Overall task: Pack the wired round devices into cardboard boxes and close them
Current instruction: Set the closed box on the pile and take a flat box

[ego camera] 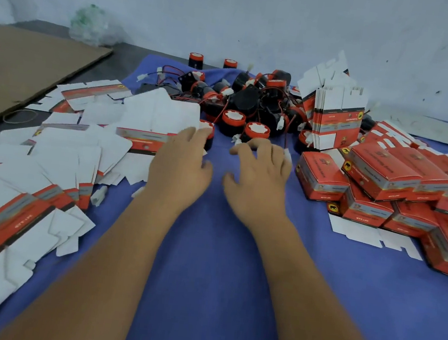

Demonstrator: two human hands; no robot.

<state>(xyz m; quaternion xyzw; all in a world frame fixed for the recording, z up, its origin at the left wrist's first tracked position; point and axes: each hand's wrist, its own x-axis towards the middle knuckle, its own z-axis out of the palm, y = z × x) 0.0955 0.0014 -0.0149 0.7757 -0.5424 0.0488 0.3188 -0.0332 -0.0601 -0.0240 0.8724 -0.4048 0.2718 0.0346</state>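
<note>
Here neither hand holds anything: the left hand [179, 164] has its fingers spread and loose, tips at a device [207, 131] on the near edge of the pile [253, 103], though contact is too blurred to call; the right hand [257, 176] hovers half-curled just short of another device [257, 131]. Left of the pile lie the flat boxes [79, 146], right of it the closed boxes [384, 189]. The wires [226, 108] cross from device to device, so lifting one could likely drag its neighbours off the pile. A loose plug [236, 139] by the right fingertips may snag. The slanted closed boxes could slide if bumped.
</note>
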